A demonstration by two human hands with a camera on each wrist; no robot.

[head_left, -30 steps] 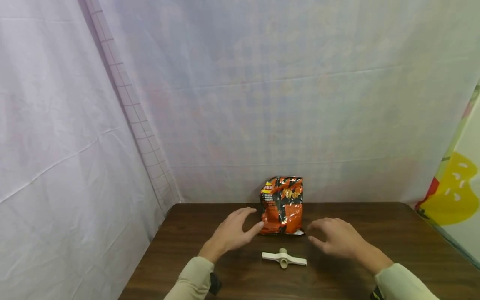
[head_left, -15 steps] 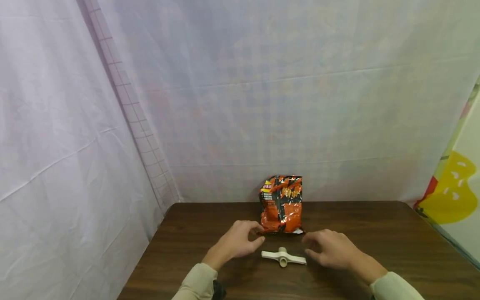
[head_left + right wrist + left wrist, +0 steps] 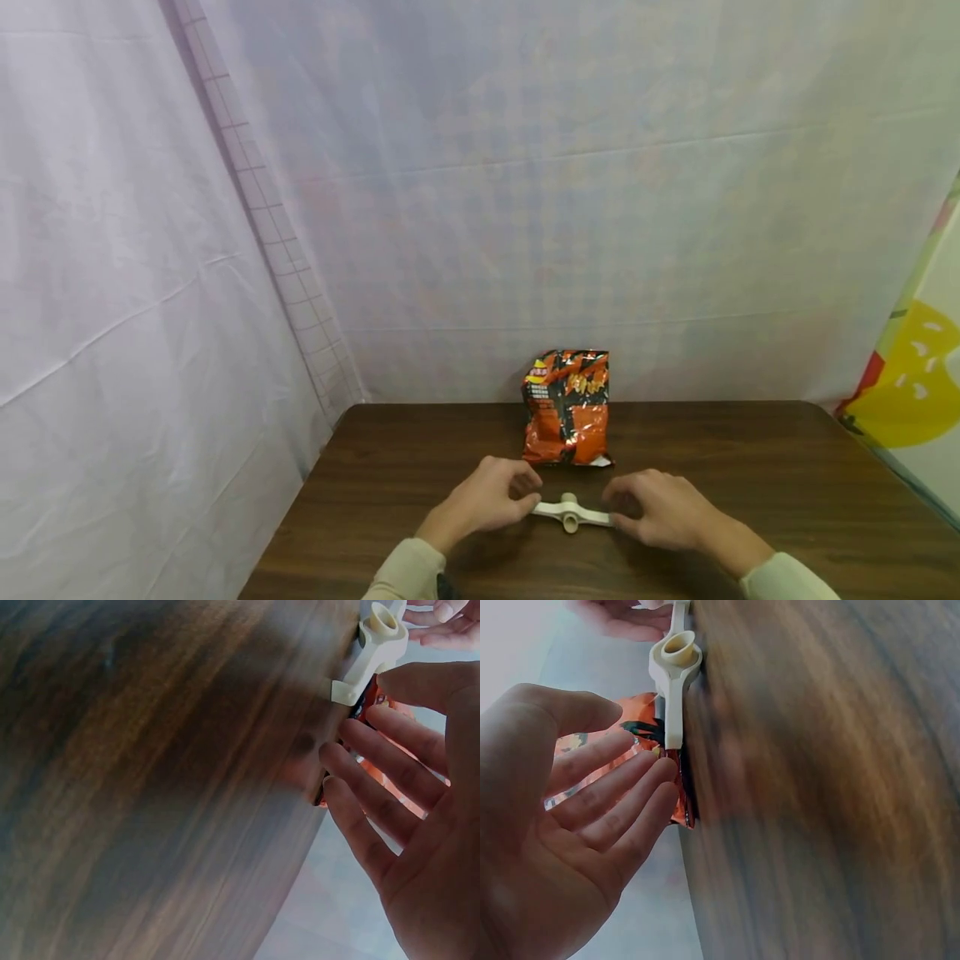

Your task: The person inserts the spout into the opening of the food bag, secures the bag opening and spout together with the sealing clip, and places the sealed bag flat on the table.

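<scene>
"Holding anything?"
"No: left hand and right hand loosely curved, wide, at either end of the cream crosspiece."
"How far along?"
"Hands placed, I'd judge; hold not yet taken. It has a hollow central tube and lies well in from the back edge of the desk, orange bag behind."

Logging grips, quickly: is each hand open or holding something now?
Left hand: open, holding nothing, near one end of the cream plastic bar with a central tube.
Right hand: open, holding nothing, near its other end.
</scene>
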